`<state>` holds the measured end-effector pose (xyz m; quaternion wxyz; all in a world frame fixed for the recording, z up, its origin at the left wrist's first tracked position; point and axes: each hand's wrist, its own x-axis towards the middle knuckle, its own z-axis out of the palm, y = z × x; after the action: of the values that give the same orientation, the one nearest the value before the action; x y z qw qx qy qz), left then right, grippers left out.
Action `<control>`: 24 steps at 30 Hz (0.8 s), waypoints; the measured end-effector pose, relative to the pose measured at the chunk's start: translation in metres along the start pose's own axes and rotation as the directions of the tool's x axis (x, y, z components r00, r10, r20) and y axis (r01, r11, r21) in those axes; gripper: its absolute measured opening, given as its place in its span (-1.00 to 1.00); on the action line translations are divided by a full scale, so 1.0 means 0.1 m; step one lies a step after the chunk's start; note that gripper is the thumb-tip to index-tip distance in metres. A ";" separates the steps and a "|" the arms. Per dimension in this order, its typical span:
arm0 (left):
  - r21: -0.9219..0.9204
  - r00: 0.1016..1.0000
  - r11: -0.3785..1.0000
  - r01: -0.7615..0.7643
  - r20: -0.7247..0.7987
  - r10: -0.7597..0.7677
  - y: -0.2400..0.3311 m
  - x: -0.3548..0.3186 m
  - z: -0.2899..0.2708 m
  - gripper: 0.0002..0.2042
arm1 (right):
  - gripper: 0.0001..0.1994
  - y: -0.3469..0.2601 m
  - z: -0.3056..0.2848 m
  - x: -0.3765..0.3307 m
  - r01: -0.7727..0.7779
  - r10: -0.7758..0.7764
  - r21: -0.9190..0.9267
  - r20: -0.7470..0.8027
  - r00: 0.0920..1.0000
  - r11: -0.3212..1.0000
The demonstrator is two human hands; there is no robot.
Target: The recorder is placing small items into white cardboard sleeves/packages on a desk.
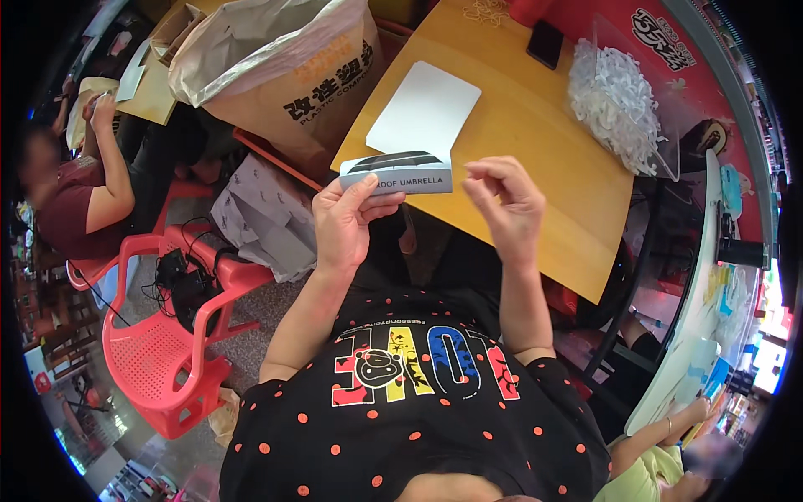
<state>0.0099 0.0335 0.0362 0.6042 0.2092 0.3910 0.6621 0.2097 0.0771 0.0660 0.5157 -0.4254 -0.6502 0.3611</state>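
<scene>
My left hand (348, 219) grips a small folded printed card (414, 181), thumb on its front and fingers behind. The card is grey-blue with a dark umbrella picture on its upper face, and it is held above the near edge of the wooden table (552, 184). Just past the card's right end, my right hand (507, 201) hovers with bent fingers. Its thumb and fingertips are close but look slightly apart, with nothing visible between them. Flat white cards (425, 105) with rounded corners lie on the table beyond the held card.
A large paper sack (276, 75) stands left of the table. At the table's far right are a clear bin of white plastic pieces (615, 105) and a black phone (545, 44). A red plastic chair (159, 347) holds dark cabled items. People sit at left and lower right.
</scene>
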 end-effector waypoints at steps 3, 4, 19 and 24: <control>0.030 1.000 0.999 -0.021 0.001 0.021 -0.01 -0.01 0.02 -0.82 | -0.89 0.04 0.15 -0.07 -0.040 0.039 -0.019 -0.007 0.999 0.999; 0.038 0.999 0.999 -0.031 0.012 0.031 -0.02 -0.01 0.03 -0.81 | -0.90 0.06 0.17 -0.08 -0.102 0.104 0.070 -0.021 0.994 0.992; 0.230 0.990 0.964 -0.136 0.056 0.126 -0.16 -0.04 0.07 -0.82 | -0.82 0.08 0.29 -0.08 -0.577 0.548 0.592 0.257 0.796 0.562; 0.244 0.992 0.962 -0.126 0.031 0.122 -0.21 -0.04 0.17 -0.83 | -0.83 0.15 0.42 -0.13 -0.485 0.497 0.555 0.142 0.856 0.676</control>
<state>0.0369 0.0329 0.0307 0.5342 0.3117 0.4512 0.6433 0.1727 0.0693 0.0389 0.5096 -0.4128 -0.3675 0.6594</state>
